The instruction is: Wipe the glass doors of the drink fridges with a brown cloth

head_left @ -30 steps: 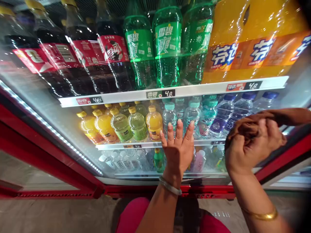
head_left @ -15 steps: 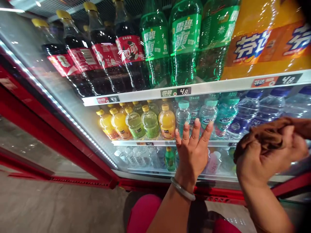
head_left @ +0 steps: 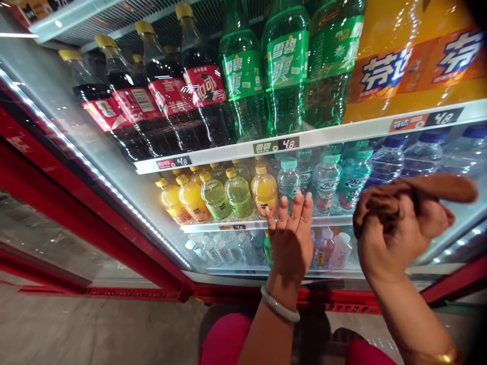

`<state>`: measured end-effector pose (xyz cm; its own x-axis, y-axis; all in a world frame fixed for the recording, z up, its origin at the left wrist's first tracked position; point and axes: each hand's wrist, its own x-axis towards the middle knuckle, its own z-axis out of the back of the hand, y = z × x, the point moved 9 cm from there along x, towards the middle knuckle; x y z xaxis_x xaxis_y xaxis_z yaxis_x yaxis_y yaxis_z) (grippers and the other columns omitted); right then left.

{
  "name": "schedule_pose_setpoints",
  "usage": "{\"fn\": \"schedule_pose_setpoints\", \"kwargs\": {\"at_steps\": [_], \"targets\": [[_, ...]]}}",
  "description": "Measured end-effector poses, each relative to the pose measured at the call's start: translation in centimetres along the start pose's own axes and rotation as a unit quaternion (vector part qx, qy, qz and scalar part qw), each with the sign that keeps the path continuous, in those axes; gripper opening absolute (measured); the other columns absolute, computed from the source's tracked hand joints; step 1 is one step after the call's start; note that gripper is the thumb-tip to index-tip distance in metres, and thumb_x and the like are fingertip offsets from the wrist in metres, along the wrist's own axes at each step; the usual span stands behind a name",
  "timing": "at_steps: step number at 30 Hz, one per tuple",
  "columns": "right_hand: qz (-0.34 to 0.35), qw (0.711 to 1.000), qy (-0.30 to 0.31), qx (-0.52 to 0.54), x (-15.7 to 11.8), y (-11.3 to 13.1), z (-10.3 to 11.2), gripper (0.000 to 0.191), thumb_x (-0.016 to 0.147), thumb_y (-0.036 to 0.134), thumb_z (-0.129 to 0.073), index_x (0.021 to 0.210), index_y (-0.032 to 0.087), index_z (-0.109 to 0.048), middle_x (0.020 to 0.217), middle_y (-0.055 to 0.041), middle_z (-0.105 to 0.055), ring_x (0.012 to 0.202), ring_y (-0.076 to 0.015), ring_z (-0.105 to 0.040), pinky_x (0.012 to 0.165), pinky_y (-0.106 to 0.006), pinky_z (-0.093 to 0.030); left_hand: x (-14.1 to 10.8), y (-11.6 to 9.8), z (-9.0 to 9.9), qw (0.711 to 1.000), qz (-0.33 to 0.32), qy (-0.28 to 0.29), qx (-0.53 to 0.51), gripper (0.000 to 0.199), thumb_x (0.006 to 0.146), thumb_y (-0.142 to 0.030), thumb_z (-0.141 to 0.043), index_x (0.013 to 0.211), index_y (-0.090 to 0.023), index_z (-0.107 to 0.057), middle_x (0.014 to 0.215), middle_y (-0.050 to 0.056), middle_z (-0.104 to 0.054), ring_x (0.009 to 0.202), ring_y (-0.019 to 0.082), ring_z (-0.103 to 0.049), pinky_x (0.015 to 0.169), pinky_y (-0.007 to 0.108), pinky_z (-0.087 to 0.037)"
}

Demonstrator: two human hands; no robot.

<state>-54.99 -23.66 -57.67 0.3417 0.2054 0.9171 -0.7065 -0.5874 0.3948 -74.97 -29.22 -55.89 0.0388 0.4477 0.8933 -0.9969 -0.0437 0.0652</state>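
My left hand, with a pale bangle at the wrist, is stretched out flat and holds nothing. Its fingertips overlap the middle shelf's front edge and a teal-capped bottle; whether they touch cannot be told. A crumpled brown cloth is bunched in my right hand, one end sticking out to the right. That hand is in front of the blue-capped water bottles. Left of my left hand, small yellow and green juice bottles stand on the middle shelf.
Large cola, green soda and orange soda bottles fill the upper shelf, above a white price rail. Small bottles stand on the bottom shelf. A red door frame runs along the left; the concrete floor lies below.
My left hand has shifted slightly left, its fingers closer together. The right hand with the cloth has also moved left, and the cloth's end now sticks out. The view has tilted slightly.
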Motion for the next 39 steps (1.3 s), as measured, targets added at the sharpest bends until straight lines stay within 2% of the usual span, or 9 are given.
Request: {"fn": "schedule_pose_setpoints", "kwargs": {"at_steps": [6, 9, 13, 20, 25, 29, 32, 36, 39], "targets": [[0.193, 0.975, 0.085, 0.074, -1.8, 10.6, -2.6, 0.04, 0.086, 0.019, -0.072, 0.125, 0.027, -0.07, 0.118, -0.0082, -0.07, 0.131, -0.0323, -0.056, 0.114, -0.057, -0.043, -0.2, 2.3, 1.3, 0.999, 0.034, -0.04, 0.0, 0.076, 0.1, -0.012, -0.051, 0.167, -0.023, -0.016, 0.17, 0.008, -0.03, 0.163, 0.026, -0.007, 0.134, 0.055, -0.012], [0.209, 0.962, 0.146, 0.098, -5.8, 8.9, -2.3, 0.027, 0.08, 0.018, -0.078, 0.104, 0.03, -0.074, 0.118, -0.0058, -0.07, 0.121, -0.0318, -0.062, 0.108, -0.057, -0.049, -0.5, 2.9, 1.4, 0.998, 0.038, -0.039, 0.004, 0.079, 0.1, -0.013, -0.053, 0.167, -0.027, -0.015, 0.171, 0.009, -0.028, 0.163, 0.028, -0.011, 0.133, 0.056, -0.016], [0.122, 0.99, 0.054, 0.046, -3.9, 5.2, -1.2, 0.035, 0.083, 0.022, -0.075, 0.117, 0.03, -0.072, 0.115, -0.0111, -0.067, 0.123, -0.0386, -0.058, 0.104, -0.062, -0.047, -1.4, 4.2, 1.4, 0.997, 0.064, -0.038, 0.028, 0.082, 0.099, -0.018, -0.06, 0.167, -0.03, -0.015, 0.171, 0.012, -0.029, 0.162, 0.034, -0.014, 0.13, 0.068, -0.01], [0.178, 0.979, 0.076, 0.07, -2.9, 12.9, -3.6, 0.036, 0.088, 0.02, -0.068, 0.124, 0.026, -0.069, 0.118, -0.0099, -0.067, 0.131, -0.0321, -0.053, 0.112, -0.055, -0.043, -1.9, 6.1, 0.6, 0.997, 0.069, -0.006, 0.029, 0.076, 0.101, -0.022, -0.055, 0.167, -0.03, -0.018, 0.171, 0.012, -0.03, 0.163, 0.032, -0.001, 0.13, 0.068, -0.009], [0.232, 0.957, 0.152, 0.083, -7.8, 10.2, -2.4, 0.021, 0.081, 0.014, -0.075, 0.099, 0.026, -0.073, 0.12, -0.0082, -0.069, 0.125, -0.0321, -0.059, 0.104, -0.054, -0.051, -1.9, 6.1, 0.6, 0.998, 0.06, 0.005, 0.012, 0.075, 0.1, -0.024, -0.057, 0.167, -0.024, -0.022, 0.171, 0.01, -0.027, 0.163, 0.03, -0.003, 0.132, 0.061, -0.002], [0.154, 0.984, 0.067, 0.052, -3.2, 8.4, -2.1, 0.021, 0.086, 0.02, -0.072, 0.106, 0.024, -0.072, 0.124, -0.0121, -0.065, 0.13, -0.0368, -0.055, 0.11, -0.063, -0.044, -1.6, 6.7, 1.3, 0.996, 0.089, 0.011, -0.009, 0.083, 0.102, -0.029, -0.054, 0.168, -0.014, -0.006, 0.171, 0.017, -0.02, 0.163, 0.033, -0.005, 0.131, 0.064, -0.005], [0.14, 0.988, 0.049, 0.049, -0.4, 11.8, -3.7, 0.04, 0.089, 0.02, -0.066, 0.129, 0.023, -0.067, 0.126, -0.0128, -0.065, 0.135, -0.036, -0.05, 0.113, -0.062, -0.039, -1.5, 8.0, 1.9, 0.991, 0.13, -0.007, 0.019, 0.082, 0.104, -0.028, -0.047, 0.167, -0.017, 0.005, 0.173, 0.017, -0.014, 0.162, 0.031, 0.002, 0.13, 0.067, -0.001], [0.237, 0.961, 0.097, 0.102, -3.8, 16.4, -4.4, 0.034, 0.087, 0.015, -0.07, 0.119, 0.028, -0.069, 0.118, -0.0049, -0.07, 0.132, -0.0274, -0.054, 0.114, -0.052, -0.041, -1.3, 8.8, 1.6, 0.994, 0.106, -0.01, 0.025, 0.082, 0.104, -0.025, -0.045, 0.167, -0.02, 0.007, 0.174, 0.014, -0.014, 0.162, 0.028, 0.004, 0.132, 0.063, -0.002], [0.26, 0.948, 0.145, 0.116, -7.1, 14.6, -3.5, 0.024, 0.086, 0.013, -0.072, 0.106, 0.028, -0.071, 0.112, -0.0029, -0.071, 0.125, -0.0245, -0.057, 0.111, -0.049, -0.045, -1.4, 9.0, 1.5, 0.995, 0.098, -0.01, 0.029, 0.083, 0.103, -0.025, -0.049, 0.167, -0.019, 0.005, 0.173, 0.014, -0.014, 0.162, 0.029, 0.004, 0.132, 0.062, -0.002]]}}
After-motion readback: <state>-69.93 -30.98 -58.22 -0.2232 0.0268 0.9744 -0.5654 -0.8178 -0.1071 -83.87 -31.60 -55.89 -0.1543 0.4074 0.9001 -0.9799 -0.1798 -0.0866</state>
